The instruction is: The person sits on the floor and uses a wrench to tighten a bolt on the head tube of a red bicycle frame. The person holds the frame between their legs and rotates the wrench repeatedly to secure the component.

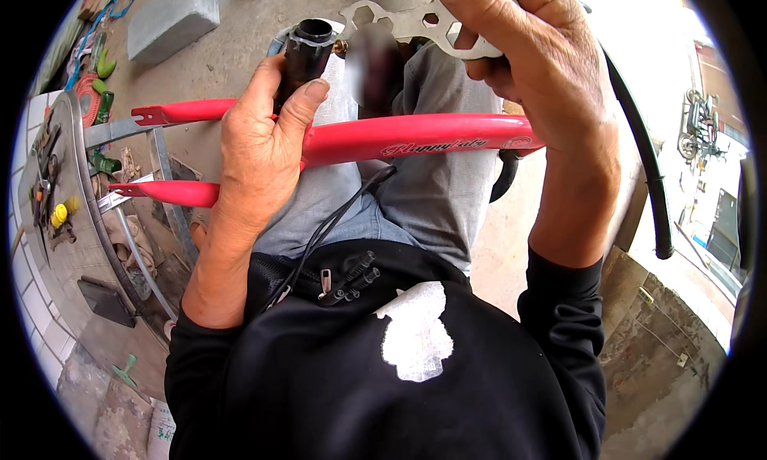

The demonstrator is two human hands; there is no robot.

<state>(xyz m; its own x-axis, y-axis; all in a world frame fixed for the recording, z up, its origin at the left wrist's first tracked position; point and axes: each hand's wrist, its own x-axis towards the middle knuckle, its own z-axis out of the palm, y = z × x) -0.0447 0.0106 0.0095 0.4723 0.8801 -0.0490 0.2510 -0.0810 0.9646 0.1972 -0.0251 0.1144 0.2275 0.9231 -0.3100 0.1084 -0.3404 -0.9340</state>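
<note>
A red bicycle frame lies across my thighs, its long tube to the right and two flattened prongs to the left. My left hand is closed around a black open-topped cylinder that stands upright beside the frame. On the cylinder's right side sits a small brass-coloured bolt. Pinched in my right hand is a flat silver multi-hole wrench, held level. Its far end hangs above the bolt; I cannot tell whether they touch. A blurred patch hides what lies just below the wrench.
To the left, a round table carries tools, a yellow item and a dark flat box. A grey block rests on the floor at the far left. A thick black curved tube hangs at the right, past my forearm.
</note>
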